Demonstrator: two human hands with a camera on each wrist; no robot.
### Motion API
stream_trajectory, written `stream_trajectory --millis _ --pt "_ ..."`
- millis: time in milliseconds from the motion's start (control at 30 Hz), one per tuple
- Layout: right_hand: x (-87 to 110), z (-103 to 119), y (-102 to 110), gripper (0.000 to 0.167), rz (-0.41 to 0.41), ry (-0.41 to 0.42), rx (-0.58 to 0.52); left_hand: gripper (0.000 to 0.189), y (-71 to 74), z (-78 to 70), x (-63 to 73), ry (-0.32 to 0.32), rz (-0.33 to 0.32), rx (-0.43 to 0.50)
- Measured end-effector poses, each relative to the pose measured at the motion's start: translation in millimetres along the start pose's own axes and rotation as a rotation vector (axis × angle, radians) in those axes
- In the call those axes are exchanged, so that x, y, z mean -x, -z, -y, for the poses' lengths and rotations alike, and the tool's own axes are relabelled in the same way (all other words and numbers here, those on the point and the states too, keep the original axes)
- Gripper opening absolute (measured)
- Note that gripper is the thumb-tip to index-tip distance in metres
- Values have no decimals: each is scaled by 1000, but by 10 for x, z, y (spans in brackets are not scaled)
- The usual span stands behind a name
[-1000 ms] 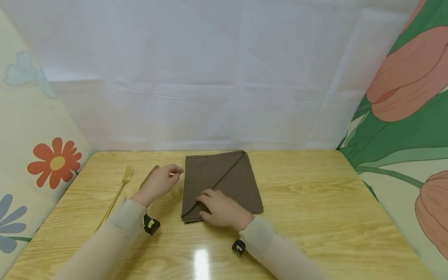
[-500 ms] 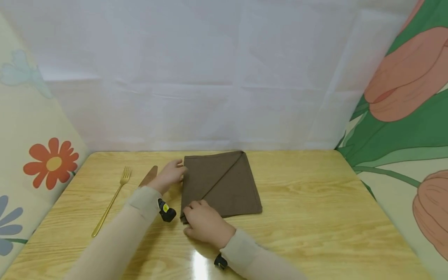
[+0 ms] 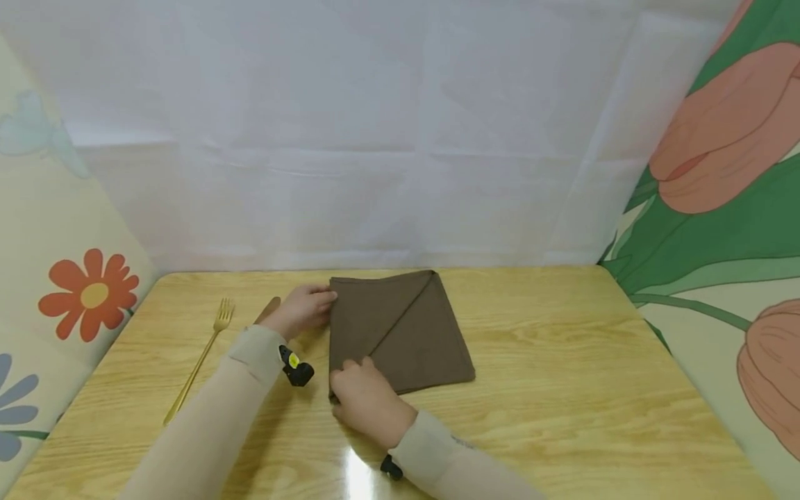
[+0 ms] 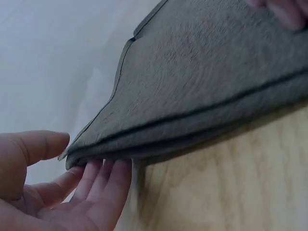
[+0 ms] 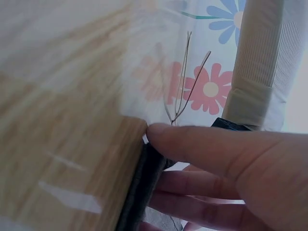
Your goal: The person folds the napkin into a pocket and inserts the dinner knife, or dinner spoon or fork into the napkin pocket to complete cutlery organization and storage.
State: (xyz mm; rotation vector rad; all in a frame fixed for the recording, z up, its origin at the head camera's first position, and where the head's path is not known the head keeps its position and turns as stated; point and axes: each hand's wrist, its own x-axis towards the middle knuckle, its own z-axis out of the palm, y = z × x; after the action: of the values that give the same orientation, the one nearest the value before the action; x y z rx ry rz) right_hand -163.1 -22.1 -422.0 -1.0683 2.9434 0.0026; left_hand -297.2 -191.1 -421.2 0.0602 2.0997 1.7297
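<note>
A dark brown cloth napkin (image 3: 412, 326), folded into a square with a diagonal fold line across its top, lies on the table. At its far left corner my left hand (image 3: 305, 307) has the thumb at the edge. In the left wrist view the fingers (image 4: 113, 185) reach under that corner of the napkin (image 4: 207, 72), thumb above, with several cloth layers showing along the edge. My right hand (image 3: 369, 399) grips the near left corner. In the right wrist view its thumb (image 5: 192, 142) lies on one side of the dark cloth edge (image 5: 139, 187), the fingers on the other.
A gold fork (image 3: 198, 361) lies left of the napkin on the wooden table (image 3: 562, 389). A knife (image 3: 269, 310) lies between fork and napkin, mostly hidden by the left hand and sleeve. A white cloth backdrop (image 3: 375, 139) stands behind, flowered panels at both sides.
My left hand has moved right to the napkin's far left corner. The right hand has slid left and nearer, from the diagonal fold to the near left corner, and grips it.
</note>
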Motion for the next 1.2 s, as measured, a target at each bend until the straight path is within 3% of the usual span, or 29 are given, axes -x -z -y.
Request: stream_trajectory --millis 133,433,533,700,967,1200 --pt "9 -37 8 21 7 8 -19 63 17 -31 -15 16 -15 23" --pt "6 6 8 19 -32 -17 -9 61 25 -106 3 31 -83 -42" --pt "-6 66 14 19 -30 -52 15 60 18 -125 10 21 -93 -55" --pt "-23 159 -7 3 -62 -93 107 57 14 -124 -8 30 -115 -59" --pt "-26 218 -16 10 -44 -107 198 56 27 -116 -18 15 -107 -82" --pt "1 231 -82 9 -131 -132 250 49 20 -109 -24 11 -102 -67"
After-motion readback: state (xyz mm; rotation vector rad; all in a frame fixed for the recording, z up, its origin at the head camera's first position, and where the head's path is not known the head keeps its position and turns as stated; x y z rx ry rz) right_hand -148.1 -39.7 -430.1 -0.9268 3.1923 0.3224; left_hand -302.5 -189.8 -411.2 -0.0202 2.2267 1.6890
